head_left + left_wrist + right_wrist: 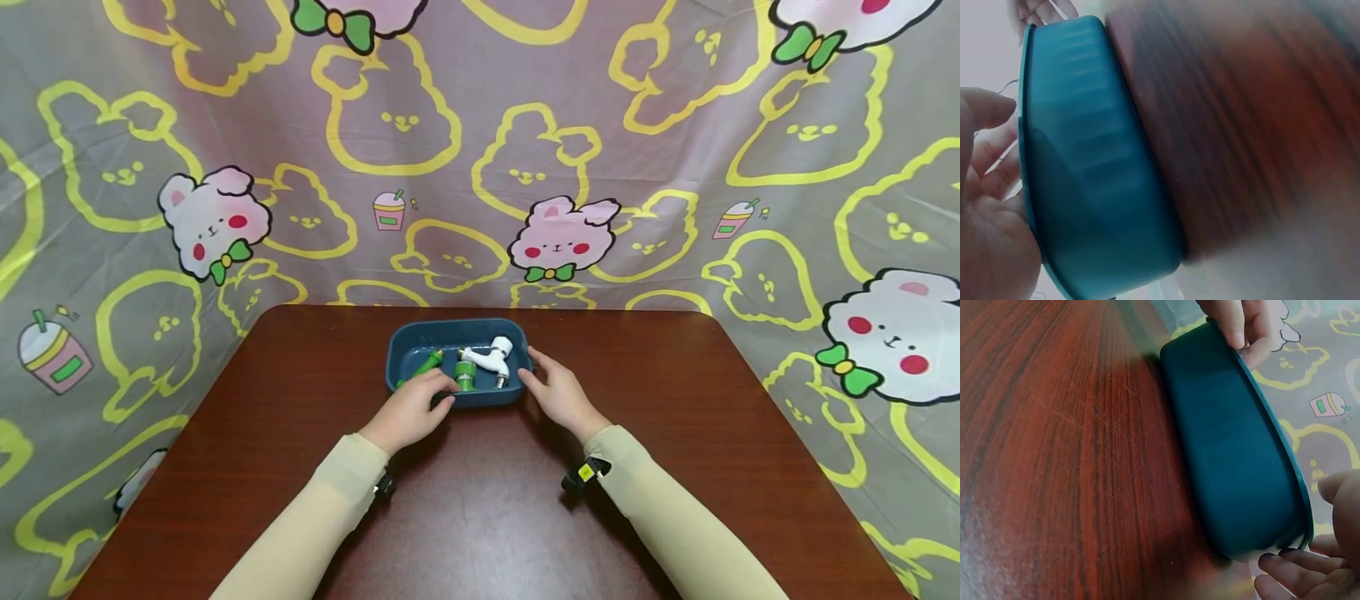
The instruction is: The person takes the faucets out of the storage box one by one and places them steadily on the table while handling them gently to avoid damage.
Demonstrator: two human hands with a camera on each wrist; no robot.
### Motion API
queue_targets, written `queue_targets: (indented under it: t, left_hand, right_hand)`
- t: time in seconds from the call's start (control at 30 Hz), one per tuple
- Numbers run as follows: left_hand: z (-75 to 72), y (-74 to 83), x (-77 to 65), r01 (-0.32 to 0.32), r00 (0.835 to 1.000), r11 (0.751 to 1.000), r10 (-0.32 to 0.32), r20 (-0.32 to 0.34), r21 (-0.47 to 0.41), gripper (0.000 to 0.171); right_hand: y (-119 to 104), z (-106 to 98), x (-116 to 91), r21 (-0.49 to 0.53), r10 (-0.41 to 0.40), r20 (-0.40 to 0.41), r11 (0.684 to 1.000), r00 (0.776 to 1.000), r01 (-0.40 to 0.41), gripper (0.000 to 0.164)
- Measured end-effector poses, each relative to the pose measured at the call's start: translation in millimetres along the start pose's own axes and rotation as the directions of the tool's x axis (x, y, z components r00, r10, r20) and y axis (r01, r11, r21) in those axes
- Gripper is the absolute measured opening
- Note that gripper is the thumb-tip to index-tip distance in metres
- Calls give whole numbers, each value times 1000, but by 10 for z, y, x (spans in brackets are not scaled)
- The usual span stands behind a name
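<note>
A dark blue plastic bin [480, 400] stands on the table towards its far edge. In it lie a white tap [491, 362], a green hose connector [466, 375] and a slim green piece with a brass-coloured end [429, 363]. My left hand [411, 410] lies over the near left rim, fingers reaching inside and partly hidden by the wall in the left wrist view, with the thumb [991, 109] near the rim. At the bin's right end is my right hand [557, 394], its fingers [1297, 570] extended close to the corner and thumb apart.
The brown wooden table [300, 450] reaches the patterned curtain [450, 183] behind the bin, and the curtain also hangs at both sides. A small black device [587, 475] is strapped at my right wrist, another [383, 487] at my left.
</note>
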State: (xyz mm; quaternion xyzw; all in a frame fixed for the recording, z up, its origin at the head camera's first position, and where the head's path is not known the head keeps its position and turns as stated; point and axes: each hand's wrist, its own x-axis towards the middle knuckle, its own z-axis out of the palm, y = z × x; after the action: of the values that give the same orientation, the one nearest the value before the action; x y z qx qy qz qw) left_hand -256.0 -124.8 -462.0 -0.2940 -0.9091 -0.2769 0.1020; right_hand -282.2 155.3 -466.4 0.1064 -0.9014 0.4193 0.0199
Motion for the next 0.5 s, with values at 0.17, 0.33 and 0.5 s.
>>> queue_targets:
  t: [0.17, 0.33, 0.5]
  left_hand:
    - [-71, -29, -40, 71, 993, 997, -71, -96, -2, 19]
    - [-147, -118, -93, 216, 951, 976, -209, -229, 6, 33]
    - [-198, -209, -131, 352, 899, 935, -352, -260, -50, 50]
  right_hand:
    - [2, 9, -6, -1, 9, 6, 1000, 1000, -9, 61]
    - [13, 17, -1, 7, 17, 9, 1000, 1000, -17, 62]
    - [33, 24, 8, 5, 13, 5, 1000, 1000, -13, 62]
